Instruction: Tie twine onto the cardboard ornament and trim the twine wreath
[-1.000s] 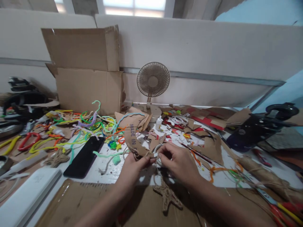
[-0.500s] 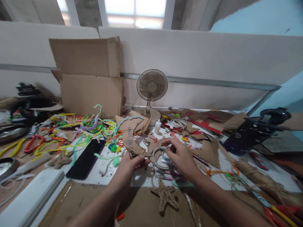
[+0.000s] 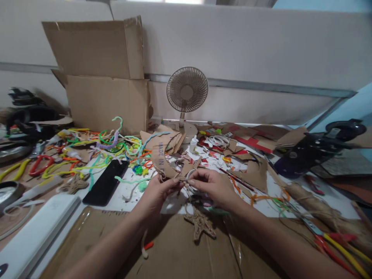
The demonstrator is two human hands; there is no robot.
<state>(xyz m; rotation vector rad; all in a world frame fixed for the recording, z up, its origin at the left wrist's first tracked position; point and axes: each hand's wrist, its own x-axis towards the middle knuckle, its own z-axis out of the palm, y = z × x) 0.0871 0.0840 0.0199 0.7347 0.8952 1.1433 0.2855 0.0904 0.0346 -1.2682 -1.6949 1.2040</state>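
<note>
My left hand [image 3: 157, 190] pinches the end of a curved cardboard strip [image 3: 160, 162] printed "MADE IN", where brown twine is wound on it. My right hand [image 3: 212, 186] is closed on a pale ring [image 3: 190, 175] wrapped with twine, right beside the left fingertips. Both hands meet over the middle of the table. A twine-wrapped star shape [image 3: 200, 224] lies just below them on a flat cardboard sheet [image 3: 174, 252].
A black phone [image 3: 106, 182] lies left of my hands among coloured pipe cleaners [image 3: 95, 155]. A small fan [image 3: 187, 91] and an open cardboard box [image 3: 101, 73] stand at the back. Twine spool [image 3: 316, 209] and red-yellow scissors [image 3: 337, 246] lie right; white box [image 3: 37, 236] lies left.
My right hand had lifted the ring up and open to view; now it has drawn it back against the left fingertips. The view tipped down slightly.
</note>
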